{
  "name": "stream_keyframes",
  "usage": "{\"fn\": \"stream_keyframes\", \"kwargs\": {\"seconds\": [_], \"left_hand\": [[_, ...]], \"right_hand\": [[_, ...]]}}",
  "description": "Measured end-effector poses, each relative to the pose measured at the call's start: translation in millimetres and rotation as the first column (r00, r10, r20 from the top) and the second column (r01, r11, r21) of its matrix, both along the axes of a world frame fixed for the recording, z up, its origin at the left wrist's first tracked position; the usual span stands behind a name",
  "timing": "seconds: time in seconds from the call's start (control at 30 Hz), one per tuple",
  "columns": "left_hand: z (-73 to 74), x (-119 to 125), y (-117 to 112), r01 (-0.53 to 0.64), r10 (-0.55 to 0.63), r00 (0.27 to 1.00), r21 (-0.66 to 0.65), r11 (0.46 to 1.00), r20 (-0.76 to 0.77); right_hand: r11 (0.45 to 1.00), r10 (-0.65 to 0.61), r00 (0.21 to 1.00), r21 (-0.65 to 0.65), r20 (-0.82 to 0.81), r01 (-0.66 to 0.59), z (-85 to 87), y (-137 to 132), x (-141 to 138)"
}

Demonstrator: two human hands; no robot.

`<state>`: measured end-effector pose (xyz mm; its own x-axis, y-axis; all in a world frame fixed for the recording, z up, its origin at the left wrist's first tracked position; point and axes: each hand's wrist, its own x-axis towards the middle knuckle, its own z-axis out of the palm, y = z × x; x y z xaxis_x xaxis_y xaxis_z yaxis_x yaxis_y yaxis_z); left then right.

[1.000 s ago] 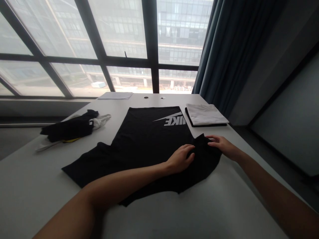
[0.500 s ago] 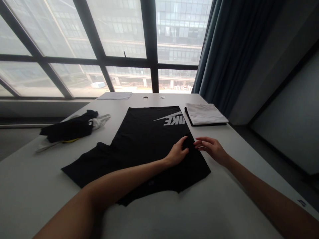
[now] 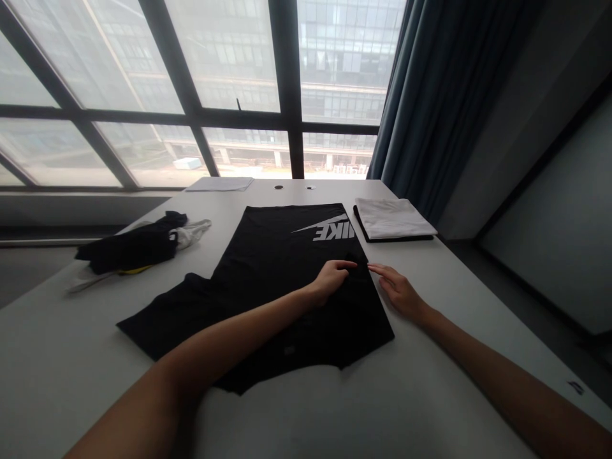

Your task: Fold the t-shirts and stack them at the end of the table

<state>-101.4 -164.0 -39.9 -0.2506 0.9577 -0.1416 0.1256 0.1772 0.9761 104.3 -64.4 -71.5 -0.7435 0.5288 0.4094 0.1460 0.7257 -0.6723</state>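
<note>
A black T-shirt (image 3: pixel 277 268) with a white logo lies flat on the white table (image 3: pixel 392 395), its right sleeve folded in over the body. My left hand (image 3: pixel 331 276) rests on the shirt near its right edge, fingers curled and pinching the folded sleeve fabric. My right hand (image 3: pixel 399 290) lies flat with fingers stretched out, along the shirt's right edge, fingertips touching the fold. The shirt's left sleeve (image 3: pixel 162 315) still spreads out to the left.
A folded white garment over a black one (image 3: pixel 393 220) sits at the back right. A heap of dark and light clothes (image 3: pixel 136 245) lies at the left. Papers (image 3: pixel 220 184) rest by the window. A curtain (image 3: pixel 430 102) hangs at the right.
The right sleeve has been folded inward over the shirt body. Both hands moved left and up with it; the right hand let go and flattened along the new edge.
</note>
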Motion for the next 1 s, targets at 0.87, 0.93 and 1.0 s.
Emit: {"fn": "stream_keyframes", "kwargs": {"seconds": [0.87,0.93,1.0], "left_hand": [[21.2,2.8,-27.1,0.509,-0.061,0.426,0.183,0.841,-0.903],[29.9,14.4,-37.3,0.719,-0.259,0.348,0.080,0.690,-0.901],[31.0,23.7,-46.0,0.836,-0.364,0.233,-0.006,0.549,-0.902]], "right_hand": [[0.965,0.001,0.928,0.243,0.372,-0.099,-11.1,-2.3,-3.5],[0.971,-0.009,0.939,0.229,0.344,-0.075,-12.5,-0.9,-4.0],[0.974,-0.010,0.946,0.219,0.323,-0.065,-13.6,0.2,-4.1]]}}
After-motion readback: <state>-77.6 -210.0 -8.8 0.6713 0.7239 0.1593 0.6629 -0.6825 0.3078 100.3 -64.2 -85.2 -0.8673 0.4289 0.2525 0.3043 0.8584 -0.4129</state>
